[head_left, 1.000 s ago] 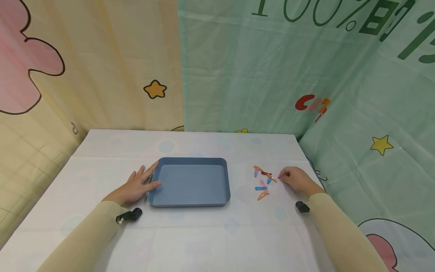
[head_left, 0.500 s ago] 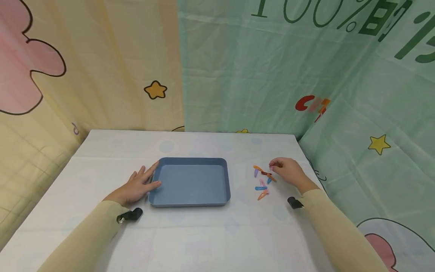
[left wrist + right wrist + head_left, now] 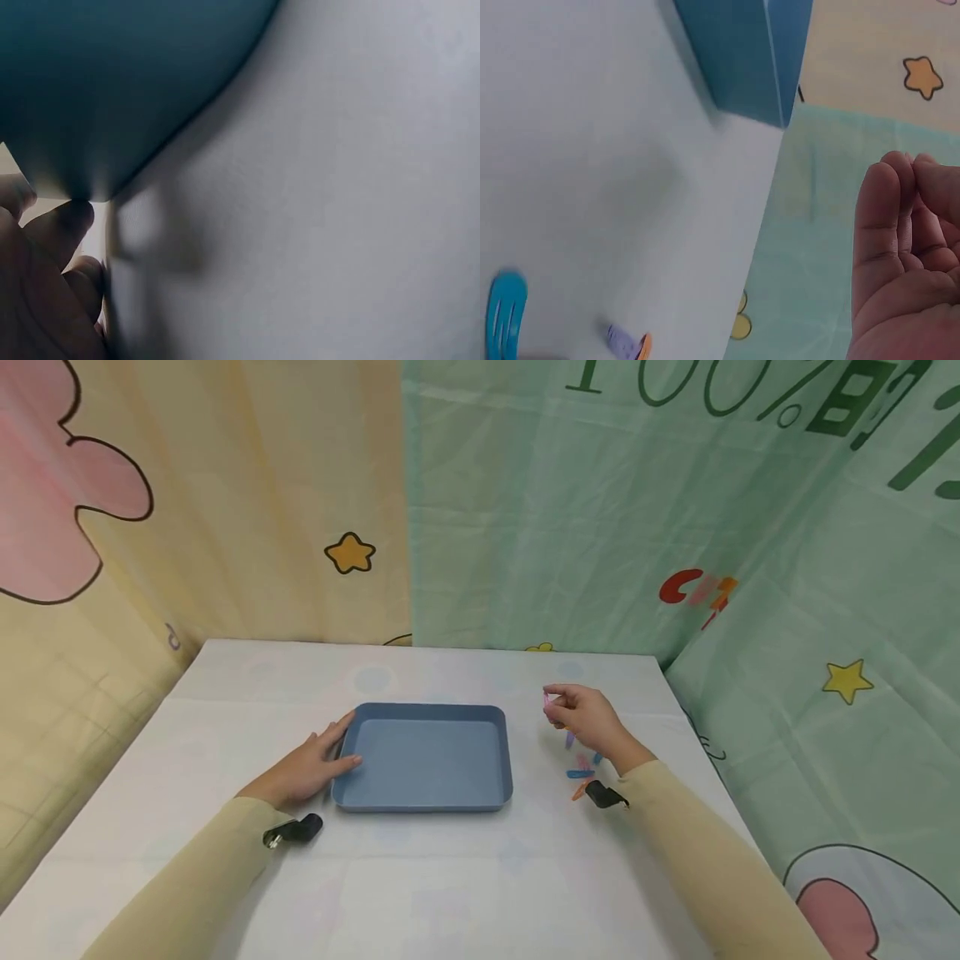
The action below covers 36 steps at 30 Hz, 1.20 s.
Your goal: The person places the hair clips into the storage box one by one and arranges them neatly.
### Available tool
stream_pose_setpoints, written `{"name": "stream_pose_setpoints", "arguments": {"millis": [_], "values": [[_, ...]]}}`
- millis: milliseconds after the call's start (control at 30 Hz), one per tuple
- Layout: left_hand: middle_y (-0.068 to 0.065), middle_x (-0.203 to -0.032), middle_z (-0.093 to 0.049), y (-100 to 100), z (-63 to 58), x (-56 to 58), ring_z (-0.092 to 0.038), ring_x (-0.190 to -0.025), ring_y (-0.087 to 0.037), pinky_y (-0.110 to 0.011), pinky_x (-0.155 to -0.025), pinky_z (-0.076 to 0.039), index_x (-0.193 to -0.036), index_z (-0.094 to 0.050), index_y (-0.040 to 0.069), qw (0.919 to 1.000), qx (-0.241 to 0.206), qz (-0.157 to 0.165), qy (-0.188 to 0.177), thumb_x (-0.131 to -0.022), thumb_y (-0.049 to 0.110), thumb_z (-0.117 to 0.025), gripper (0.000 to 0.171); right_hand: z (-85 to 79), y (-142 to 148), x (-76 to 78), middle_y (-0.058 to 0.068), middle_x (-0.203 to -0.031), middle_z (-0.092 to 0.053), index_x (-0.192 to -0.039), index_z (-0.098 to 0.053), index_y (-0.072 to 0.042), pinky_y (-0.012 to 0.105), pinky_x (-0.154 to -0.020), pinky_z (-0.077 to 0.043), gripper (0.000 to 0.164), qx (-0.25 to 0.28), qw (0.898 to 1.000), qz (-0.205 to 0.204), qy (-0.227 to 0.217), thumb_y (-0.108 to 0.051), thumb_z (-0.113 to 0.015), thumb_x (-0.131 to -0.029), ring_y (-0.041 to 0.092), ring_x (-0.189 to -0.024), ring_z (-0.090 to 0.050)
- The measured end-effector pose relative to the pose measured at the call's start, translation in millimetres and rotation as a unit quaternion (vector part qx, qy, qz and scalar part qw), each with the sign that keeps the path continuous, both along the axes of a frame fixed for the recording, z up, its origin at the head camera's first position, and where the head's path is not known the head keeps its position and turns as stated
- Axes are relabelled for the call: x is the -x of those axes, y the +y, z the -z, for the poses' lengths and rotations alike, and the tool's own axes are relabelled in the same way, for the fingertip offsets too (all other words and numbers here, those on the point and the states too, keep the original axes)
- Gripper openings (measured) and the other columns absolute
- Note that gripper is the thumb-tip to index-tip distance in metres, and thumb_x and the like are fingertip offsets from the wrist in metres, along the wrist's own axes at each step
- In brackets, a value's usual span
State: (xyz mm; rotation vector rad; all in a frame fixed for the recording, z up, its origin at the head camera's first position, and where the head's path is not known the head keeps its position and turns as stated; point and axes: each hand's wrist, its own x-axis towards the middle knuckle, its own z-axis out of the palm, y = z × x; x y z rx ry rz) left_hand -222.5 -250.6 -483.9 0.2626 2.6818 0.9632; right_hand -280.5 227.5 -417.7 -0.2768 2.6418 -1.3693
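My right hand (image 3: 588, 722) is raised off the table between the tray and the loose clips, pinching a small pink hair clip (image 3: 547, 700) between thumb and fingertips. In the right wrist view the fingertips meet and hide the clip. Below this hand lie more snap hair clips: a blue one (image 3: 580, 774), a purple one (image 3: 570, 740) and an orange one (image 3: 580, 791), partly covered by the hand and wrist camera. My left hand (image 3: 300, 772) rests with spread fingers against the left side of a blue-grey rectangular tray (image 3: 423, 760), thumb over its rim. Nothing lies in the tray.
A white cloth (image 3: 420, 885) with faint dots covers the table. Printed curtains stand behind it, with a yellow star (image 3: 847, 681) on the right one. A black wrist camera (image 3: 606, 794) hangs under the right sleeve near the clips.
My right hand has lifted the pink hair clip from the right of the loose clips and carried it left, over them toward the tray. The left hand and tray stay put.
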Motion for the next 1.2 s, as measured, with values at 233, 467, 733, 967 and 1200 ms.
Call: {"name": "stream_pose_setpoints", "arguments": {"millis": [233, 467, 733, 967, 1200], "values": [[-0.021, -0.177, -0.008, 3, -0.1, -0.6, -0.001, -0.157, -0.061, -0.078, -0.124, -0.012, -0.171, 0.0, 0.031, 0.9995, -0.03, 0.005, -0.002, -0.103, 0.057, -0.061, 0.095, -5.8, -54, 4.8, 0.013, -0.106, -0.072, -0.151, -0.056, -0.005, 0.043, -0.095, -0.064, 0.054, 0.048, 0.998, -0.026, -0.024, -0.007, -0.071, -0.1, 0.039, -0.104, -0.075], [-0.023, -0.177, -0.006, 3, 2.9, 0.6, 0.005, -0.156, -0.064, -0.083, -0.12, -0.009, -0.17, 0.002, 0.035, 0.9998, -0.018, 0.004, -0.009, -0.102, 0.06, -0.06, 0.095, -9.2, -105, 4.1, 0.009, -0.1, -0.074, -0.148, -0.06, -0.006, 0.041, -0.087, -0.066, 0.05, 0.092, 0.994, -0.046, -0.046, -0.004, -0.07, -0.099, 0.044, -0.101, -0.073], [-0.022, -0.177, -0.005, 0, 4.8, 0.6, 0.007, -0.157, -0.063, -0.087, -0.117, -0.006, -0.169, 0.003, 0.043, 0.9999, -0.004, 0.002, -0.014, -0.1, 0.067, -0.057, 0.094, -8.5, -154, 3.4, 0.018, -0.105, -0.076, -0.148, -0.058, -0.003, 0.031, -0.08, -0.067, 0.051, 0.107, 0.99, -0.066, -0.065, -0.003, -0.071, -0.099, 0.045, -0.105, -0.074], [-0.02, -0.177, -0.008, -1, 1.6, -1.2, 0.004, -0.161, -0.053, -0.075, -0.126, 0.008, -0.171, -0.003, 0.032, 0.9997, -0.007, 0.022, 0.009, -0.103, 0.059, -0.059, 0.093, 0.0, -189, 5.2, 0.018, -0.106, -0.077, -0.146, -0.06, -0.002, 0.036, -0.084, -0.067, 0.05, 0.12, 0.984, -0.08, -0.103, -0.002, -0.071, -0.097, 0.029, -0.09, -0.077], [-0.021, -0.177, -0.009, -2, 3.1, -0.2, 0.002, -0.163, -0.05, -0.071, -0.127, 0.011, -0.171, -0.003, 0.032, 0.9997, -0.013, 0.02, 0.002, -0.102, 0.06, -0.06, 0.094, 6.2, -215, 5.0, 0.028, -0.117, -0.075, -0.145, -0.059, 0.0, 0.041, -0.086, -0.067, 0.05, 0.147, 0.978, -0.088, -0.123, 0.0, -0.07, -0.096, 0.014, -0.078, -0.072]]}}
